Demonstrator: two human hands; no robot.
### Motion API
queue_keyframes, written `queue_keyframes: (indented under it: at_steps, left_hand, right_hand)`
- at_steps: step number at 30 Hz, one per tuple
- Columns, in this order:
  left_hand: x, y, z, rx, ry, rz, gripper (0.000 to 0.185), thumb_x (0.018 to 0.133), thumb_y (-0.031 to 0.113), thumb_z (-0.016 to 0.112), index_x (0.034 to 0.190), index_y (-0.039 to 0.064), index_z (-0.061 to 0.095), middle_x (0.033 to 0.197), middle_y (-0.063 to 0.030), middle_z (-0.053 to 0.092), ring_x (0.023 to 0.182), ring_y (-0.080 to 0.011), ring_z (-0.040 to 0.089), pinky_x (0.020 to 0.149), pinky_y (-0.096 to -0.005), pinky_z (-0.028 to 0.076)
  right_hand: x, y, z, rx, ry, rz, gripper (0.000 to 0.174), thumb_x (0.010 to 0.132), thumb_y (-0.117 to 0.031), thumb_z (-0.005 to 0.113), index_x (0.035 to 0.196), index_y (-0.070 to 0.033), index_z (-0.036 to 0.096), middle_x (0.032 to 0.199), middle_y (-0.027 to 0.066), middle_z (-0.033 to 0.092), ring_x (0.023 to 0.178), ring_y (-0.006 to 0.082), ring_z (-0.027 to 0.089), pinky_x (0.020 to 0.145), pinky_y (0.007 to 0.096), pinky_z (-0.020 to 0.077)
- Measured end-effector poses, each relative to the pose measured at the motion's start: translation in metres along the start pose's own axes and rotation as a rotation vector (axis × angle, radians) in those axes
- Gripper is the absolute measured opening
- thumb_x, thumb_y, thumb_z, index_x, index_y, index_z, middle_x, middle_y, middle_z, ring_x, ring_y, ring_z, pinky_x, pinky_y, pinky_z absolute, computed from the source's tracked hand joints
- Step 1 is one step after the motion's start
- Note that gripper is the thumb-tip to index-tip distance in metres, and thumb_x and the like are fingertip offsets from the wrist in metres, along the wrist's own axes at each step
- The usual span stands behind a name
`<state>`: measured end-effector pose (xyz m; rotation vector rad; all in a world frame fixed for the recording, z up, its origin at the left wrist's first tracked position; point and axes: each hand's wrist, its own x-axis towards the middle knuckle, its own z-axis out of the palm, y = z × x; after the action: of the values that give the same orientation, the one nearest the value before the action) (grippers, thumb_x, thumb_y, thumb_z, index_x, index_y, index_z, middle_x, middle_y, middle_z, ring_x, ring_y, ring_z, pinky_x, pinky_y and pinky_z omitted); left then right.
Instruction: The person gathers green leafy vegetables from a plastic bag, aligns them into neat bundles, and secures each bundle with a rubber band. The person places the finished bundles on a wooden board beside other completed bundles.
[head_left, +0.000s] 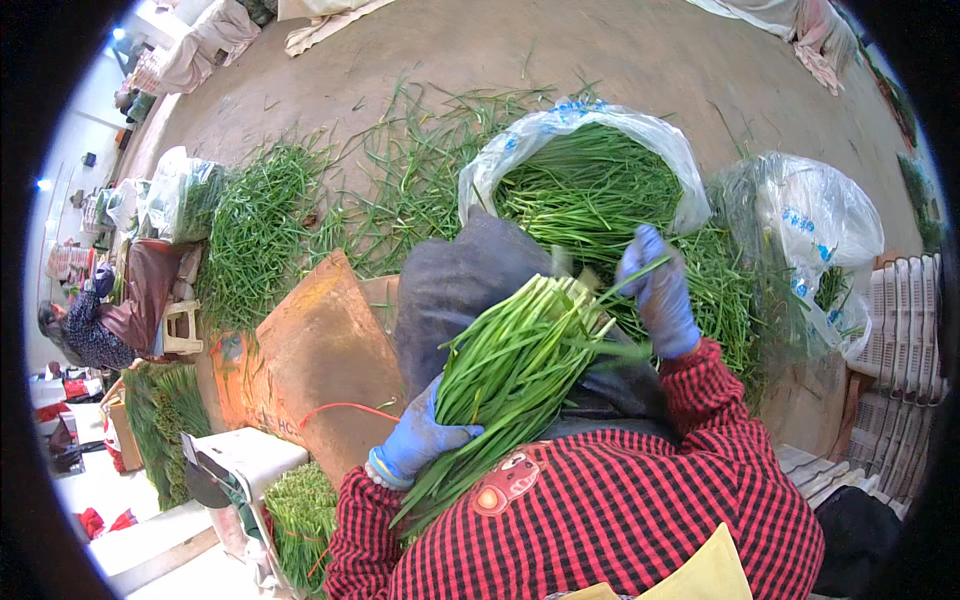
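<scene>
My left hand (426, 439), in a blue glove, is closed around the leafy lower part of a large bunch of green garlic chives (517, 352). The bunch lies across my lap, its pale cut ends towards the top right. My right hand (658, 289), also gloved and slightly blurred, is raised just right of those ends, with a green leaf blade (646, 271) pinched at its fingers. Beyond my knees stands an open clear plastic bag (480, 169) filled with loose green leaves (600, 180). More leaves (720, 300) lie right of it.
Loose leaves (259, 232) are heaped on the floor at left. A brown board (330, 360) and a red tie (349, 406) are beside my left knee. Tied bundles (300, 517) stand lower left. Plastic bags (817, 210) and stacked crates (896, 330) stand right. Another person (94, 322) sits far left.
</scene>
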<state>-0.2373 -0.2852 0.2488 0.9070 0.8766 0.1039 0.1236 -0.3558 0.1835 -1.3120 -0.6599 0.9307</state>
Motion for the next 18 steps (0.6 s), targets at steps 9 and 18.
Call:
queue_keyframes:
  at_steps: [9, 18]
  left_hand:
    - [-0.001, -0.012, 0.000, -0.004, 0.011, 0.046, 0.100, 0.078, -0.002, 0.082, 0.161, 0.003, 0.026, 0.149, -0.0084, 0.053, 0.135, -0.0171, 0.051, 0.117, -0.0358, 0.038]
    - [0.000, -0.003, 0.008, 0.413, 0.129, 0.104, 0.111, 0.076, 0.003, 0.085, 0.164, 0.007, 0.018, 0.157, -0.0119, 0.046, 0.142, -0.0213, 0.046, 0.120, -0.0367, 0.034]
  right_hand:
    - [0.001, -0.033, -0.092, -1.524, 0.068, -0.423, 0.054, 0.086, -0.034, 0.078, 0.131, -0.009, 0.061, 0.126, 0.0088, 0.070, 0.113, 0.0304, 0.067, 0.096, 0.0471, 0.0510]
    - [-0.025, -0.022, 0.059, -1.362, -0.089, -0.895, 0.019, 0.091, -0.026, 0.066, 0.090, -0.008, 0.060, 0.083, 0.0080, 0.060, 0.078, 0.0306, 0.061, 0.070, 0.0449, 0.0486]
